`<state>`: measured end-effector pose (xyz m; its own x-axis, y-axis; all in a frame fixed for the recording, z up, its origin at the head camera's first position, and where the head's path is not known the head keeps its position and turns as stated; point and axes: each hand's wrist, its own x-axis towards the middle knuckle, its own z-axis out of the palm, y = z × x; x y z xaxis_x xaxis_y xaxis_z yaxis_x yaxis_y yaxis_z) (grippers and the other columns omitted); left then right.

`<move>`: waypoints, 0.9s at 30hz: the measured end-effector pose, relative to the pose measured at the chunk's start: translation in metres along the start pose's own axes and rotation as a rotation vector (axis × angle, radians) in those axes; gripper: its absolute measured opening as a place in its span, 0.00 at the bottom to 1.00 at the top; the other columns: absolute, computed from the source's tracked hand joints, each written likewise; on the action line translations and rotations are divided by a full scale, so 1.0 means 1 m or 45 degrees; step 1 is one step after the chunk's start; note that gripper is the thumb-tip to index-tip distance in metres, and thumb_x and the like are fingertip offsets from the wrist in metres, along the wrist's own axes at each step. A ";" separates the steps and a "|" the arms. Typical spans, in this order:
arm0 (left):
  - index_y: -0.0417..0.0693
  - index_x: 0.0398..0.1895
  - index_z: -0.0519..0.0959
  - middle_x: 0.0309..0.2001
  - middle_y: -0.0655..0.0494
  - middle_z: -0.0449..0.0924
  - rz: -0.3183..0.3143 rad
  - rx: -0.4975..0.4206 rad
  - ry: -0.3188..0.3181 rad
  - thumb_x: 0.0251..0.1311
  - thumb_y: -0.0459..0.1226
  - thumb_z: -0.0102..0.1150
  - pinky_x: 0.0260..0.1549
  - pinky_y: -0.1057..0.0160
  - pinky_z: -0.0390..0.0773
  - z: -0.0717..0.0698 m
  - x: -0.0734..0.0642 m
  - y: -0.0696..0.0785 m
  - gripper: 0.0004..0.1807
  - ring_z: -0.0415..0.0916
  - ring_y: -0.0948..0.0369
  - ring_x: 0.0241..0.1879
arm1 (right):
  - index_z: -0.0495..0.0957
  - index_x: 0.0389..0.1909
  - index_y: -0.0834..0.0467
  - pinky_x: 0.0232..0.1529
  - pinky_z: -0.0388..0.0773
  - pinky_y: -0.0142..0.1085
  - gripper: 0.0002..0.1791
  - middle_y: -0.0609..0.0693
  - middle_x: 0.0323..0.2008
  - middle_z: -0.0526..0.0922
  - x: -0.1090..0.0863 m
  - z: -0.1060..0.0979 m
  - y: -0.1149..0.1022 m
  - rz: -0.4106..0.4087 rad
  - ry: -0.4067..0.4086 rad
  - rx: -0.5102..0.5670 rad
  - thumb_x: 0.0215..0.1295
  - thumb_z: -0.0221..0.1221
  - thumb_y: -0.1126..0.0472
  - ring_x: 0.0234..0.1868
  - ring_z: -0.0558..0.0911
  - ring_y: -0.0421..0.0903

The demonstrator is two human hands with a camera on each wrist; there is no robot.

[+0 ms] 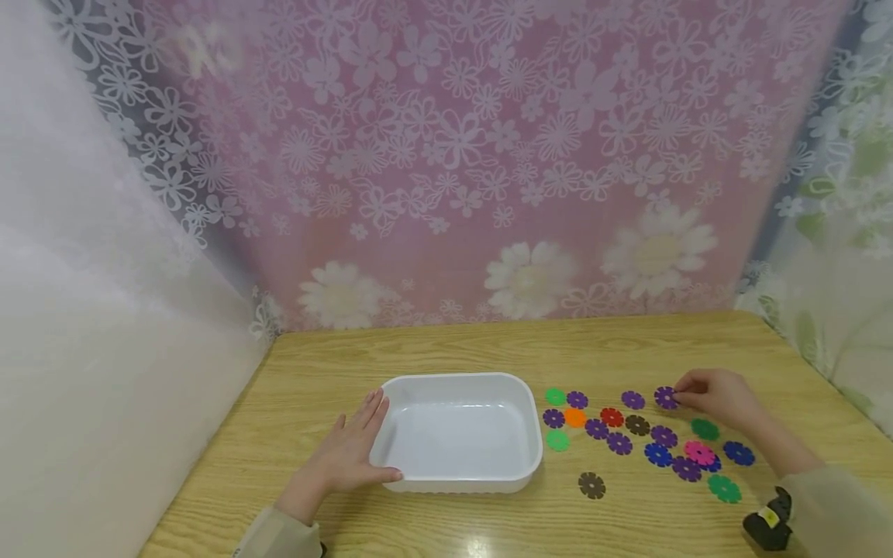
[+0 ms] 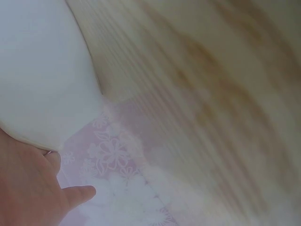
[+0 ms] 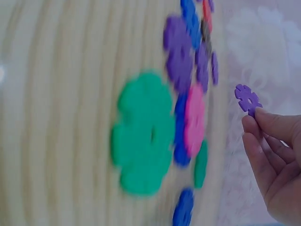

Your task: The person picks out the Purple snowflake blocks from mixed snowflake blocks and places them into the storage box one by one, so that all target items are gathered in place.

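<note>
My right hand (image 1: 718,394) pinches a purple snowflake disc (image 1: 666,397) between thumb and fingertip, at the far right of the scattered discs. The right wrist view shows this purple disc (image 3: 247,98) raised above the table, its notched edge and centre hole visible. At the left end of a white rectangular basin (image 1: 453,442), my left hand (image 1: 349,453) rests with fingers spread along the rim and the thumb at the near corner. In the left wrist view the hand (image 2: 33,188) lies against the basin's white wall (image 2: 47,70). Nothing lies inside the basin.
Right of the basin, several notched discs lie flat: a pink one (image 1: 699,452) overlapping a blue one, a red one (image 1: 611,417), an orange one (image 1: 575,418), and a brown one (image 1: 591,486) nearer the front. Floral curtains (image 1: 446,155) hang behind the wooden table (image 1: 335,356).
</note>
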<state>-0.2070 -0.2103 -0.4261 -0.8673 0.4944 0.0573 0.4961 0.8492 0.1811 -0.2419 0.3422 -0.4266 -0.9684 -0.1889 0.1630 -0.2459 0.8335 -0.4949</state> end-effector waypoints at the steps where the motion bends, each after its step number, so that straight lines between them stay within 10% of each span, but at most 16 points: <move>1: 0.40 0.68 0.43 0.69 0.49 0.35 -0.001 0.000 -0.003 0.41 0.70 0.47 0.53 0.37 0.49 0.000 0.000 0.000 0.59 0.34 0.56 0.66 | 0.78 0.29 0.62 0.23 0.72 0.33 0.05 0.49 0.25 0.79 0.001 0.001 -0.004 -0.005 0.003 0.011 0.55 0.59 0.63 0.25 0.76 0.44; 27: 0.39 0.68 0.44 0.69 0.48 0.35 0.001 0.014 0.010 0.41 0.71 0.46 0.52 0.37 0.51 0.004 0.001 -0.001 0.59 0.34 0.56 0.66 | 0.79 0.33 0.61 0.30 0.77 0.38 0.08 0.49 0.28 0.80 0.026 0.040 -0.131 -0.108 -0.097 0.488 0.57 0.58 0.59 0.30 0.80 0.50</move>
<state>-0.2087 -0.2102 -0.4302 -0.8672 0.4936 0.0649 0.4971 0.8509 0.1701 -0.2367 0.2076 -0.3916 -0.9408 -0.2985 0.1606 -0.3093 0.5619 -0.7672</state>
